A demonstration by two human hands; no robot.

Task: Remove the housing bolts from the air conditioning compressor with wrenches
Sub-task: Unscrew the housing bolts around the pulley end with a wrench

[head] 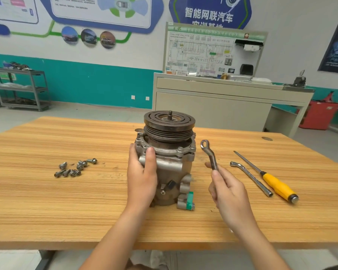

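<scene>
Compressor (168, 162) stood upright, pulley uppermost, near the middle of the wooden table (66, 211). The left hand (141, 180) gripped its side, thumb curled onto the flange. The right hand (228, 191) pinched an offset ring wrench (209, 152) just right of the housing, apparently clear of it. Loose bolts (74, 168) lay clustered on the left; an L-shaped socket wrench (251, 179) and a yellow-handled screwdriver (277, 185) lay on the right.

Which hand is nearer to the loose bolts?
Left. The left hand grips the compressor just right of the bolts; the right hand, holding a wrench, is farther right.
</scene>
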